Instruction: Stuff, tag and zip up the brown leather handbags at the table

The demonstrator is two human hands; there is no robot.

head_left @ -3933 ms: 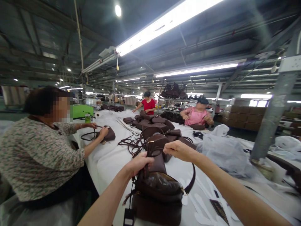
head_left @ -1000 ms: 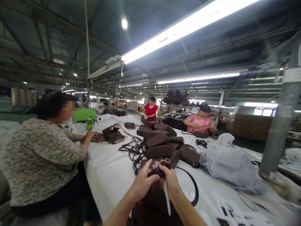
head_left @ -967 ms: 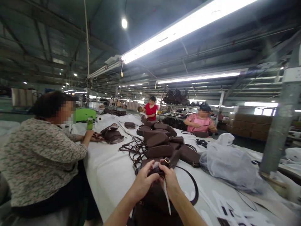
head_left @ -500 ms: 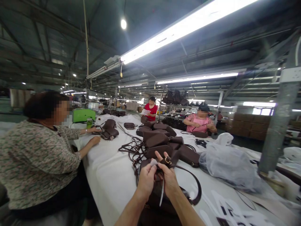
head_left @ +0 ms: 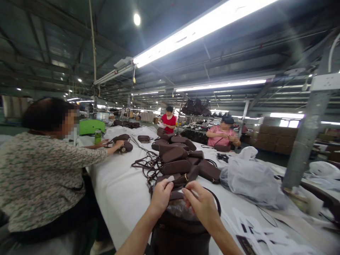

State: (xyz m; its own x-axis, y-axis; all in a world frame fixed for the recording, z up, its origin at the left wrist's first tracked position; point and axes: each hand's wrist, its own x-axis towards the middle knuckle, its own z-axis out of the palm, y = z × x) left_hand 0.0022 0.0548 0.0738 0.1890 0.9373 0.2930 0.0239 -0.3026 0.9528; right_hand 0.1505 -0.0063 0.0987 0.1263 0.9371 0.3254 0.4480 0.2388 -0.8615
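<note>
Directly before me stands a dark brown bag, its mouth towards me, with clear plastic showing inside. My left hand is closed in a pinch over the bag's far rim. A small whitish strip sticks out past its thumb and finger. My right hand is also pinched, just right of the left one, and a bit of white shows at its fingertips; what exactly it grips is too small to tell. Between both hands runs a dark brown strap, and a gold buckle lies just beyond.
Past the bag, a heap of brown bags with tangled straps covers the white table. A clear plastic sack and grey post stand right. A co-worker sits left, handling brown bags; two people work across the table.
My hands have moved apart, the right one shifting right. The bag's opening and plastic now show between them. At left, the co-worker's hand has reached forward onto the brown bags.
</note>
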